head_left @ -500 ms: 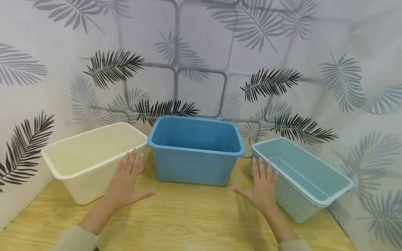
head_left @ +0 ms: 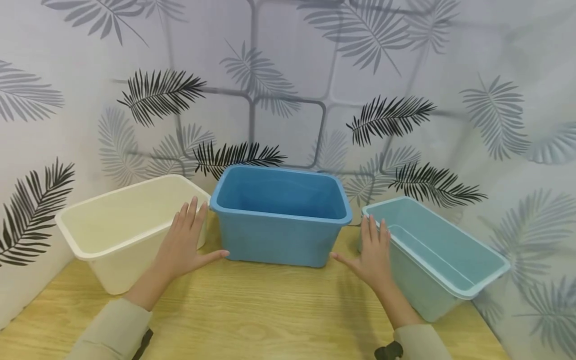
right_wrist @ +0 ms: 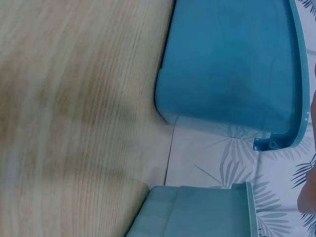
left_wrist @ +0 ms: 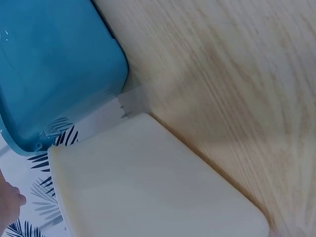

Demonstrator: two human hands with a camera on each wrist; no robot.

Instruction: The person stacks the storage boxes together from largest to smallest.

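Note:
A blue plastic tub (head_left: pixel 279 240) stands in the middle of the head view, its inside bare where it shows. My left hand (head_left: pixel 182 245) hovers at its left front, fingers straight and thumb spread toward the blue tub, overlapping the cream tub (head_left: pixel 121 270) in this view. On the other side my right hand (head_left: pixel 374 257) is held likewise, its thumb pointing at the blue tub and its fingers in front of the pale green tub (head_left: pixel 418 280). Neither hand holds anything. Each wrist view catches only a bit of hand at its edge.
The tubs stand on a wood-grain table (head_left: pixel 261 310), the outer two turned at an angle on either side of the blue one. Behind them hangs a pale backdrop (head_left: pixel 288 130) with a leaf print, which also runs along both sides.
Both hands have moved forward, a little closer to the blue tub, and more of the sleeves shows. The tubs stay where they stood.

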